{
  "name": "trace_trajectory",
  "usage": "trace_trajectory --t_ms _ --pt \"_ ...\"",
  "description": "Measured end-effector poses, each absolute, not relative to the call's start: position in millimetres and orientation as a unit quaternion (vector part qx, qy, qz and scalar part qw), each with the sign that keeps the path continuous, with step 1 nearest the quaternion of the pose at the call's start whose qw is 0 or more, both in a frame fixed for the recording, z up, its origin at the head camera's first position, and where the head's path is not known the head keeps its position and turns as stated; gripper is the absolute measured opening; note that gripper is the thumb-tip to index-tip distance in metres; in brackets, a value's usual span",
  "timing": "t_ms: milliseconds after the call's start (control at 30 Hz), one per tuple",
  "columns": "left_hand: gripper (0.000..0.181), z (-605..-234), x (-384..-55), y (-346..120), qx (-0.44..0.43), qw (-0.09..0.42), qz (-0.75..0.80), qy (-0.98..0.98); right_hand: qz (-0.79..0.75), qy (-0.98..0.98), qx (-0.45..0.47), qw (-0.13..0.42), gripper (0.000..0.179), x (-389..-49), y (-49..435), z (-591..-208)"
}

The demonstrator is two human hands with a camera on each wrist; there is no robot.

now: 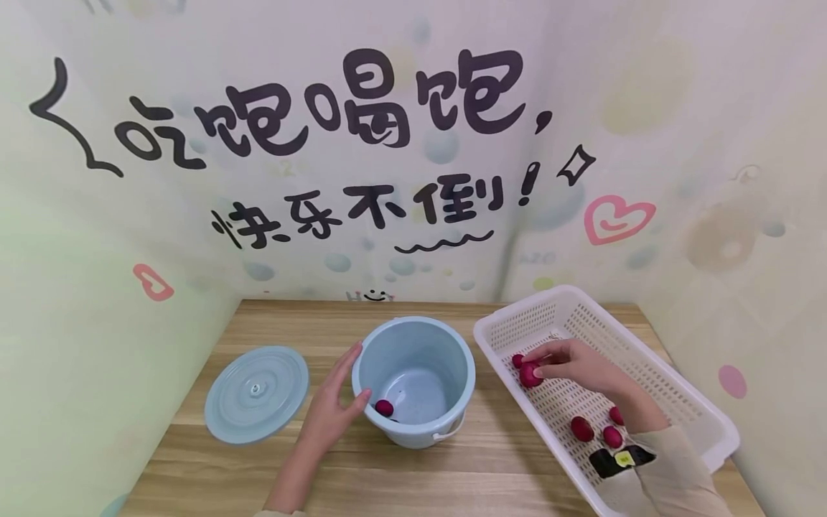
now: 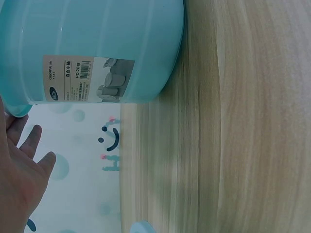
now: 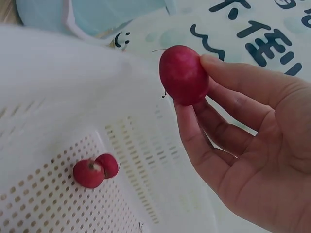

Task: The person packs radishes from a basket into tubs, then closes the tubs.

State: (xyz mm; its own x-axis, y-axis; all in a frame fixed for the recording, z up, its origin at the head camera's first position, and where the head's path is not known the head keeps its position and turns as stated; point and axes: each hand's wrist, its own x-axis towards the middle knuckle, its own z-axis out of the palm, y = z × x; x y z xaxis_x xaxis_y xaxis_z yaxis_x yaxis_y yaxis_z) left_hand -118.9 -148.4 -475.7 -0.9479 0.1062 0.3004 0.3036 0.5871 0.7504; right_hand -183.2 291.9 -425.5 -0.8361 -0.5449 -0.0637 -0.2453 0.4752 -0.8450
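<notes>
Held radish (image 3: 183,75): sitting at the fingertips of the right hand; looking lifted off the basket floor in the right wrist view, a thin root showing.
Right hand (image 1: 568,366): pinching that radish between thumb and fingers, the gap matching its width; a light pinch round its widest part is probably serving best, as smooth skin could be slipping under a hard squeeze.
Neighbour radish (image 1: 518,361): lying just beyond the grip; keeping the fingertips off it should be avoiding a knock.
Basket (image 1: 701,409): standing under and around the grip; its side is calling for a high enough lift.
Three radishes (image 1: 581,429): lying on the person's side of the grip, by the forearm.
Bucket (image 1: 416,352): standing left of the grip, uncovered; holding one small radish (image 1: 384,408) low inside.
Left hand (image 1: 332,409): resting against the bucket's rim, fingers spread; steadying there is likely helping.
Lid (image 1: 257,395): lying farthest left of the grip, on the table (image 1: 491,459).
</notes>
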Motion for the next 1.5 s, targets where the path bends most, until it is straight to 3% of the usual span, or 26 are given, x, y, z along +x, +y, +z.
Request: trace_trajectory --t_ms 700,1500 --pt "0.072 -476 -119 -149 -0.116 0.113 -0.439 -0.884 -0.459 0.848 -0.235 0.124 0.028 -183 237 -398" --pt "0.071 -478 -121 -149 -0.121 0.118 -0.438 -0.883 -0.486 0.821 -0.253 0.16 0.029 -185 194 -392"
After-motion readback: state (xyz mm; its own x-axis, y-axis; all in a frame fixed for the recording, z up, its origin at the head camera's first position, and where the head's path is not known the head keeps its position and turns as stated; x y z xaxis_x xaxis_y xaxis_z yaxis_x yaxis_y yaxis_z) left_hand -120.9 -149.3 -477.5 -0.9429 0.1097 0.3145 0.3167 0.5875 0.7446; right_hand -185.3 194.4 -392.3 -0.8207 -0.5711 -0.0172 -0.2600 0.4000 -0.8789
